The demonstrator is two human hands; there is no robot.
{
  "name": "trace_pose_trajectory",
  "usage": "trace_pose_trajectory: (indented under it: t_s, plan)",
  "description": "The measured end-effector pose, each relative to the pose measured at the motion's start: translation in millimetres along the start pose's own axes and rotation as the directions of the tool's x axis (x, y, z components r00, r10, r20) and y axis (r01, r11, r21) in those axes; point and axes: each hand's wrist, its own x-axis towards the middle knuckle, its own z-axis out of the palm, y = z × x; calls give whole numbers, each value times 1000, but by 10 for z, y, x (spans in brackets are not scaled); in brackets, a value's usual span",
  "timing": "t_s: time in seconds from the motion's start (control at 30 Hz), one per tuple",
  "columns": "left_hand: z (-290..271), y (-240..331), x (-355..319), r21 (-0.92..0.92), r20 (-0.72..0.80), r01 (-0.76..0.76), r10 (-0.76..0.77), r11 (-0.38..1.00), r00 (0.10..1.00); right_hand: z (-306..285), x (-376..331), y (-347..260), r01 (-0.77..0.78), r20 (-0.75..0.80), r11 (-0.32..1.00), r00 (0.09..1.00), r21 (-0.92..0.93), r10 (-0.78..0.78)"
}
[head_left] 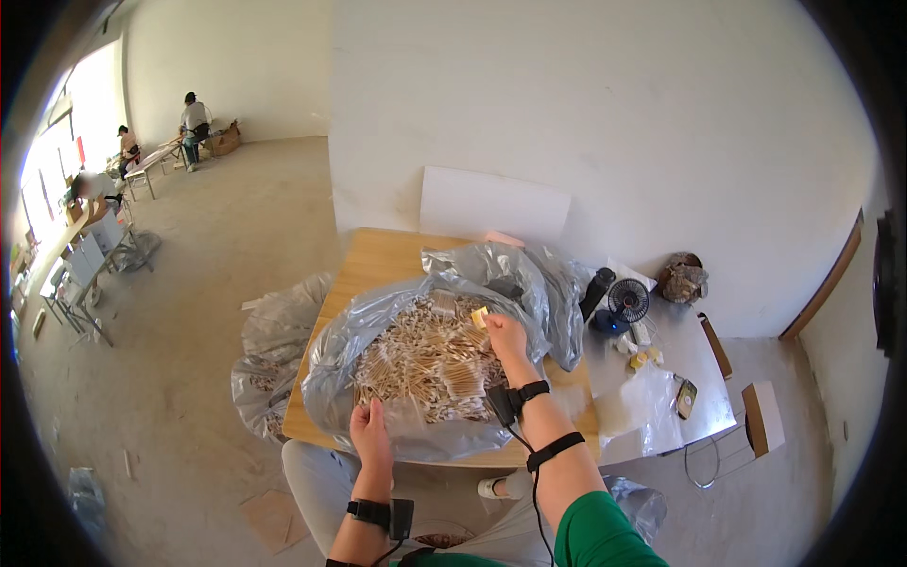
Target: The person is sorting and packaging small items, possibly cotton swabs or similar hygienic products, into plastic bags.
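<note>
A large grey plastic bag (331,364) lies spread on a wooden table (378,248), its mouth folded back around a heap of cotton swabs (425,354) with wooden sticks and white tips. Over the far right part of the heap, my right hand (505,338) pinches a small yellow card-like piece (480,317). My left hand (370,437) is at the near left rim of the bag, its fingers closed at the edge of a clear plastic bag (406,416). The clear bag's outline is hard to make out against the swabs. Both wrists carry black straps with small devices.
At right, a metal-topped table (699,378) bears a small black fan (627,302), a dark bottle (597,291), clear plastic (642,406) and a phone (686,398). More filled bags (274,350) stand on the floor at left. Several people work at far tables.
</note>
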Motion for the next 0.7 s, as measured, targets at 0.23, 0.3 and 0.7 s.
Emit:
trace_pose_trajectory:
  t_s: [0.23,0.3,0.7]
  plan:
    - [103,69,-56,-7,-8,37,-37,999,999,-698,-766,395,-56,-87,629,977,775,194]
    - [126,73,-69,26,29,40,-41,999,999,-904,-1075,727,-68,-106,563,957,823,271]
    - [592,-6,-551,186,222,71,-112,980,969,-897,-2026,2507,-473,-18,794,855,383,518]
